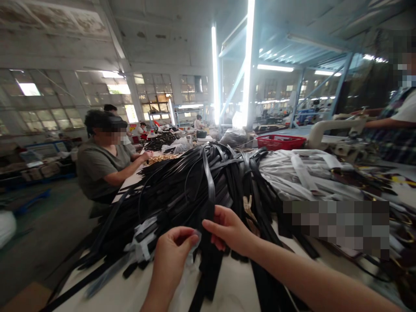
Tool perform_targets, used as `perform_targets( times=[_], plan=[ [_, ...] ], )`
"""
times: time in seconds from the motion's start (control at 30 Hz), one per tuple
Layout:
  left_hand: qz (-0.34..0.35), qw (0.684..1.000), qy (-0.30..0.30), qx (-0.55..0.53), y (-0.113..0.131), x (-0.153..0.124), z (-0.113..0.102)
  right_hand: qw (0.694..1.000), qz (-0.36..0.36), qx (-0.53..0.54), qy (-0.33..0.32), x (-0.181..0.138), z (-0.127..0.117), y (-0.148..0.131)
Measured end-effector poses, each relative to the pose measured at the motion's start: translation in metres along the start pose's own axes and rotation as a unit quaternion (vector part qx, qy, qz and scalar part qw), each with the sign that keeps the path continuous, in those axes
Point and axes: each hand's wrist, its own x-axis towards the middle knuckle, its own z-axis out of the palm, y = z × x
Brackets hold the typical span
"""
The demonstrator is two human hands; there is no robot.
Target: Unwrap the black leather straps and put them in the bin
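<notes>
Thumb and fingers of my right hand (232, 229) are closed on a black strap (208, 180), whose shiny length runs up into the heap. Just to the left, my left hand (172, 255) pinches a small piece of clear plastic film (197, 240). The two hands are close together but apart. Around and beyond them spreads a large pile of black straps (169, 182), with loose ends hanging toward the near table edge. White wrapping (143, 238) surrounds some dark pieces left of my left hand.
White-wrapped strips (292, 173) lie to the right, near a red basket (281, 142). A sewing machine (338, 130) stands at the far right by another person. A co-worker in grey (104, 160) works along the left table edge. Pale tabletop (237, 281) shows in front.
</notes>
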Motion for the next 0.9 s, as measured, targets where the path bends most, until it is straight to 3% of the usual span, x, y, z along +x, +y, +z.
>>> perform_targets(
  times=[0.2,0.57,0.9],
  plan=[
    [-0.007,0.999,-0.011,0.032,0.002,0.0,0.004,0.995,-0.065,0.001,0.082,-0.001,-0.007,0.002],
    [0.0,0.994,-0.077,0.078,0.007,-0.006,0.009,0.995,-0.088,-0.016,0.054,-0.003,-0.014,-0.003],
    [0.003,0.993,-0.089,0.084,0.004,-0.004,0.008,0.997,-0.074,-0.01,0.029,-0.005,-0.012,0.0]
  ],
)
